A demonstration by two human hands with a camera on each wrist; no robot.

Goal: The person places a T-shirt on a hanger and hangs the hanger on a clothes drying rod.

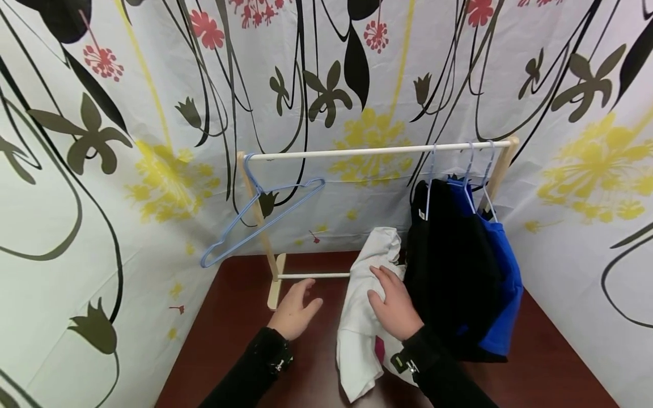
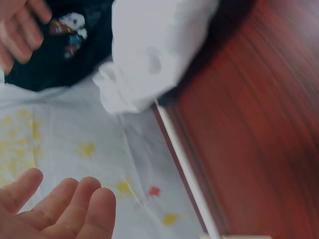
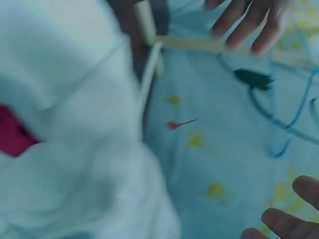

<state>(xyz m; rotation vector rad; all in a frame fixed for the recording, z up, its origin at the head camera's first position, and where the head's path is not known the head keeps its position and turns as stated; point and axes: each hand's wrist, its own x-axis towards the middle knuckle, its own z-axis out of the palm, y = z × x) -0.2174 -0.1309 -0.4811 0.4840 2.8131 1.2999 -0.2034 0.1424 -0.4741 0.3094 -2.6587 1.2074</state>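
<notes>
Two hands work low in the head view, in front of a small wooden rack (image 1: 502, 164) that stands on the dark red table (image 1: 240, 317) against the flowered curtain (image 1: 102, 170).

Rack: its white rail (image 1: 377, 151) spans the upper middle; a black garment (image 1: 449, 266) and a blue garment (image 1: 502, 283) hang at its right end, and an empty blue hanger (image 1: 257, 218) hangs tilted at its left end.

White garment (image 1: 364, 294): bunched on the table, lower centre, touching the black one.

Right hand (image 1: 395, 303): rests on the white cloth, fingers loosely bent over a fold; whether it pinches the cloth, I cannot tell.

Left hand (image 1: 296, 311): just left of the cloth, fingers spread and relaxed, holding nothing.

Risks, as judged:
- The rack looks light; a tug on cloth caught against the hung garments could tip it.
- The tilted hanger could be knocked off the rail by a reaching arm.
- A shallow hold could let the bunched cloth slide off the table.
</notes>
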